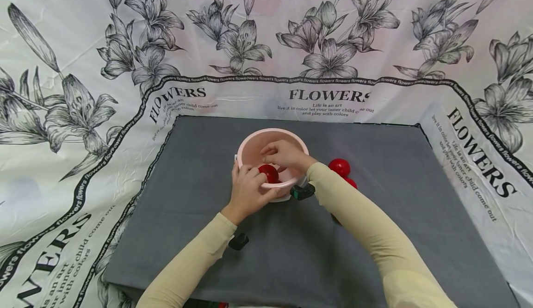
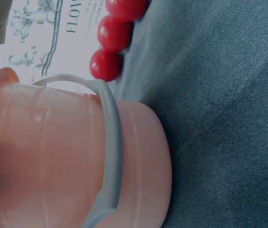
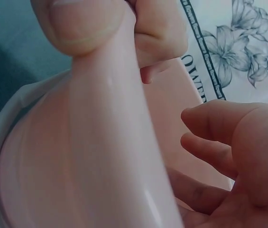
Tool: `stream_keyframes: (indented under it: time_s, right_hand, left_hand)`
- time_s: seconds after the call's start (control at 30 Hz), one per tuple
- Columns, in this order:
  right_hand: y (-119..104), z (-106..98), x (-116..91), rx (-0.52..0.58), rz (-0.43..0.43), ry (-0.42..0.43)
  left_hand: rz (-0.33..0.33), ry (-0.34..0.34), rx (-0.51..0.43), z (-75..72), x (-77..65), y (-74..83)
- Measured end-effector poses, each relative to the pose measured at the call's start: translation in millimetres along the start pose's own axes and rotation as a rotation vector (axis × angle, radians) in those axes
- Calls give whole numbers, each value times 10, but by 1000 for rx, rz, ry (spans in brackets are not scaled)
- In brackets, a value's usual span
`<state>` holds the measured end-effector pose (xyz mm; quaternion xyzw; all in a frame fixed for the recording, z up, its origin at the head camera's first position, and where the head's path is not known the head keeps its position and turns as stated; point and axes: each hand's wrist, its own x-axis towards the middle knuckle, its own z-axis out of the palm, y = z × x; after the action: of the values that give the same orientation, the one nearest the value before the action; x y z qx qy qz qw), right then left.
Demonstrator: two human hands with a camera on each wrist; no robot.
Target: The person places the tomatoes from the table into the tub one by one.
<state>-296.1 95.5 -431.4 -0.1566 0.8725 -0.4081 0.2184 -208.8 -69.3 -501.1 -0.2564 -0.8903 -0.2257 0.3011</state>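
Note:
A pink bucket stands on the grey cloth, with a red ball inside it. My left hand grips the bucket's near left rim. In the right wrist view its thumb lies outside the wall and its other fingers fold over inside. My right hand reaches in over the right side of the rim, fingers loosely bent and apart, holding nothing that I can see. The bucket's pale grey handle hangs down against its outer wall. The bucket's bottom is mostly hidden.
Several red balls sit right of the bucket, among them one red ball and another partly behind my right sleeve. A dark shape beneath that sleeve is mostly covered. Flower-printed sheeting borders the grey tabletop.

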Motion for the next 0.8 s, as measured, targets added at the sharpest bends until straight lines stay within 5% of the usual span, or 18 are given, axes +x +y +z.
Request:
stream_keyframes:
  time_s: [0.43,0.8]
  right_hand:
    - [-40,-202,-103,4,14,36]
    - [-10,-972,-526,62,74,90]
  left_hand:
    - [-1,7,-1,18,-5,18]
    - [-34,-28,-19,-26,-2,23]
